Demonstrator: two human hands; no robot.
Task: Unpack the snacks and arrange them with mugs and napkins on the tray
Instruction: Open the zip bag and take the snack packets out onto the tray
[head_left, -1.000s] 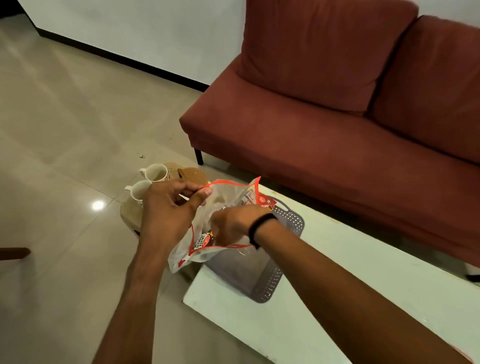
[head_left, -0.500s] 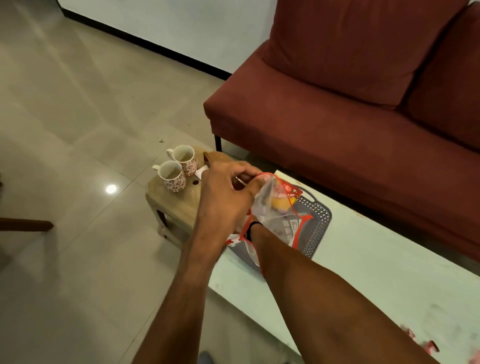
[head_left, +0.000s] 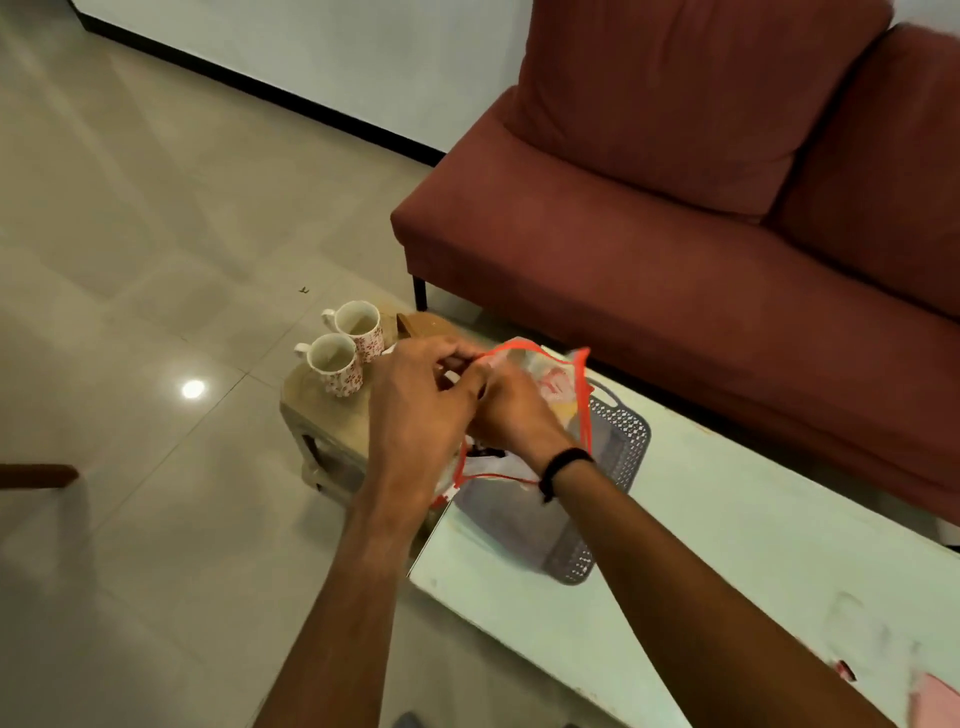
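Note:
A clear plastic bag (head_left: 556, 384) with red-orange edges, holding snack packets, hangs over a grey perforated tray (head_left: 618, 457) on the pale table (head_left: 727, 545). My left hand (head_left: 415, 410) pinches the bag's rim at its near left side. My right hand (head_left: 511, 410), with a black wristband, grips the rim right beside it, outside the bag. Two white mugs with a red pattern (head_left: 335, 364) (head_left: 358, 325) stand on a small wooden stool (head_left: 322, 410) left of the table. A white edge shows behind my left hand; I cannot tell if it is napkins.
A dark red sofa (head_left: 675, 234) runs behind the table. A brown object (head_left: 426, 325) lies on the stool's far side. Tiled floor (head_left: 130, 260) spreads to the left. Small red scraps (head_left: 847, 670) and something pink (head_left: 935, 701) lie at the table's near right corner.
My right hand has come out of the bag and now grips its rim beside my left hand. The camera view has shifted, so the mugs and stool are less hidden.

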